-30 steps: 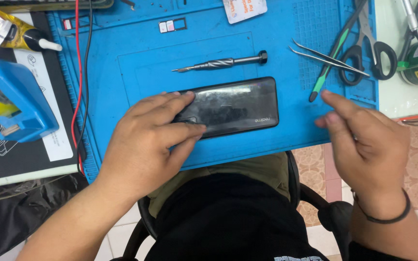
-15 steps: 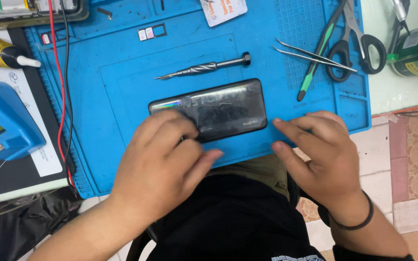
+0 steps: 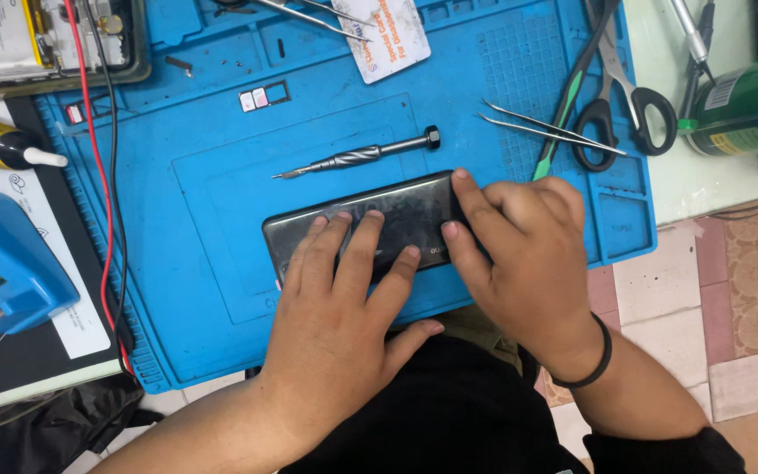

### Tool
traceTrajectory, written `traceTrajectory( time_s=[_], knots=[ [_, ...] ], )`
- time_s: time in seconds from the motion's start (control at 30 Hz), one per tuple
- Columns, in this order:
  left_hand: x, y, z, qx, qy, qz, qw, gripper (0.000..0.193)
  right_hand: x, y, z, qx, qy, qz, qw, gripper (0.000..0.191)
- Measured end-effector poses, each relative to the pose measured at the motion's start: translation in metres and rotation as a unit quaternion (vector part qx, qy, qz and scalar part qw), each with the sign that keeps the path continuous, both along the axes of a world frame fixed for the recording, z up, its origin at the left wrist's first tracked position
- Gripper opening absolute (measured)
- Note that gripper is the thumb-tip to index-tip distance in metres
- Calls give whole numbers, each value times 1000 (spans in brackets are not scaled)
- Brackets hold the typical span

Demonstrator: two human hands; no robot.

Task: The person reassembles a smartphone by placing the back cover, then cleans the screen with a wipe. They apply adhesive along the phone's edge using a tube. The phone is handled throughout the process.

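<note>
- Step in hand, as judged: both hands press a dark phone (image 3: 388,224) flat against the blue work mat (image 3: 203,290); this looks like seating or steadying the phone's glossy face, not lifting it
- Left hand (image 3: 344,316): fingers spread and laid flat over the phone's left and middle part, thumb held off toward the mat's near edge; open palm, nothing grasped
- Right hand (image 3: 528,254): curled over the phone's right end, index fingertip at its far right corner, thumb on its near edge; it pinches that end lightly, though how firm the grip is cannot be told
- Position of the phone: lengthwise near the mat's near edge, a little right of centre, touching both hands and lying partly beneath them
- Nearby, untouched: a slim screwdriver (image 3: 357,156) just beyond the phone toward the far edge; tweezers (image 3: 550,130) and scissors (image 3: 616,96) toward the mat's right edge; a green can (image 3: 747,105) off the mat past the far right corner
- Next move, as judged: calls for even pressure along the phone's edges, the left hand steadying so the phone does not slide on the mat
</note>
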State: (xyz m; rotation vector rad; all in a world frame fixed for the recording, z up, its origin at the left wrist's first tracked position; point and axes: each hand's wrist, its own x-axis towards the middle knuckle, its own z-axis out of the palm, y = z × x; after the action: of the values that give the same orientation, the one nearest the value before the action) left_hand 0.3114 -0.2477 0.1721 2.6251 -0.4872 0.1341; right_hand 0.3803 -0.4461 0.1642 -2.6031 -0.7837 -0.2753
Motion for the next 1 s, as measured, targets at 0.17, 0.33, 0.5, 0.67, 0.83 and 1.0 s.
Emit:
traceTrajectory(
  time_s=[0.17, 0.33, 0.5, 0.67, 0.83, 1.0],
  knots=[
    [-2, -1, -4, -18, 1, 5, 1000, 69, 1, -6, 2, 7, 21, 21, 1000, 41],
    [-10, -10, -7, -23, 12, 23, 999, 77, 21, -5, 0, -1, 5, 51, 999, 37],
    [-17, -19, -11, -29, 35, 37, 998, 87, 49, -5, 11, -17, 16, 144, 989, 29],
    [-17, -20, -12, 20, 34, 39, 998, 93, 61, 20, 24, -55, 31, 236, 970, 32],
    [-18, -17, -14, 66, 35, 19, 997, 96, 65, 60, 30, -72, 35, 334, 939, 40],
    [-21, -16, -20, 98, 44, -6, 994, 88, 60, 94, 24, -57, 41, 392, 917, 39]
  ],
)
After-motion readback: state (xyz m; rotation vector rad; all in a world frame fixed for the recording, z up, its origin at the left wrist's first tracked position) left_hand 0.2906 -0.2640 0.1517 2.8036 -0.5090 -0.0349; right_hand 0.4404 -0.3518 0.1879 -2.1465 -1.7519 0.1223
